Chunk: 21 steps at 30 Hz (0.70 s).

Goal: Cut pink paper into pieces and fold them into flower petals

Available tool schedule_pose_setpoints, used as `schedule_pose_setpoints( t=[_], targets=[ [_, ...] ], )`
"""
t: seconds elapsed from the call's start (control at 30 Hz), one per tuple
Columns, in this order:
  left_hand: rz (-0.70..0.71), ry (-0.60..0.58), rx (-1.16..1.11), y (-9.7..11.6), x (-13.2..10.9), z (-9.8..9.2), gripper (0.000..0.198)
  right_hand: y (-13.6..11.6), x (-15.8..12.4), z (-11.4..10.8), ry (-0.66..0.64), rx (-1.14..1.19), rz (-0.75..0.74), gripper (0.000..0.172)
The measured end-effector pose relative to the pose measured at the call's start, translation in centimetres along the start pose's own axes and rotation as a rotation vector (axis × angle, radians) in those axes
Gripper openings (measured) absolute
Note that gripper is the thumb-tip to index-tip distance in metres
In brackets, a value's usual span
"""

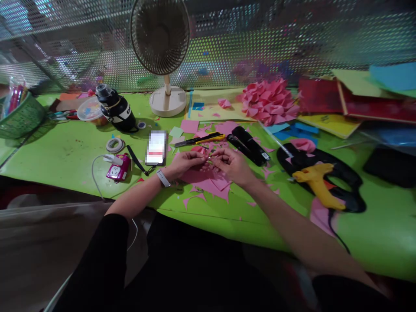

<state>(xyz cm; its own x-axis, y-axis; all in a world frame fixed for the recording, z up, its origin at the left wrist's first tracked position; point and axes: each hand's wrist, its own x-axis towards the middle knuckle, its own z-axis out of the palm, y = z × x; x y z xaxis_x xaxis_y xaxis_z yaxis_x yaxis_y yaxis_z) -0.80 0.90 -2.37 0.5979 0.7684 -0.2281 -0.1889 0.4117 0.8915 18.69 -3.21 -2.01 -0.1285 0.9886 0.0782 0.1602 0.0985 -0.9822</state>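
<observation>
Over the green table, my left hand (186, 164) and my right hand (232, 165) meet fingertip to fingertip, both pinched closed. A small piece of pink paper (199, 150) shows at the left fingertips; the part between the hands is mostly hidden by fingers. Beneath them lie pink paper sheets (216, 184) and cut scraps. Just beyond my hands rests a yellow-and-black utility knife (209, 138). A black stapler (248, 145) lies beside my right hand, and a phone (156, 148) with a lit screen is left of my left hand.
A yellow glue gun (316, 184) rests on a black holder at right, its cord trailing off the front edge. A pink paper flower ball (269, 102), a fan (167, 102) and a black bottle (117, 110) stand behind. A pink power adapter (117, 170) and tape roll (115, 145) lie left.
</observation>
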Motion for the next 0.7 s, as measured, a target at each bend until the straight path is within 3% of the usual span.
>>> schedule_pose_setpoints(
  t=[0.17,0.37,0.57,0.7],
  targets=[
    [0.025,-0.032,0.035,-0.1,-0.03,-0.01,0.037,0.58,0.25,0.12,0.005,0.037,0.016,0.039],
    [0.022,-0.064,0.116,0.3,-0.26,0.38,0.038,0.65,-0.03,0.51,0.057,0.021,-0.085,0.025],
    [0.002,-0.039,0.11,0.16,-0.24,0.31,0.037,0.44,-0.06,0.91,0.157,0.145,0.027,0.029],
    [0.008,-0.033,0.075,-0.03,-0.13,0.28,0.039,0.59,-0.09,0.93,0.15,0.141,0.041,0.032]
  ],
)
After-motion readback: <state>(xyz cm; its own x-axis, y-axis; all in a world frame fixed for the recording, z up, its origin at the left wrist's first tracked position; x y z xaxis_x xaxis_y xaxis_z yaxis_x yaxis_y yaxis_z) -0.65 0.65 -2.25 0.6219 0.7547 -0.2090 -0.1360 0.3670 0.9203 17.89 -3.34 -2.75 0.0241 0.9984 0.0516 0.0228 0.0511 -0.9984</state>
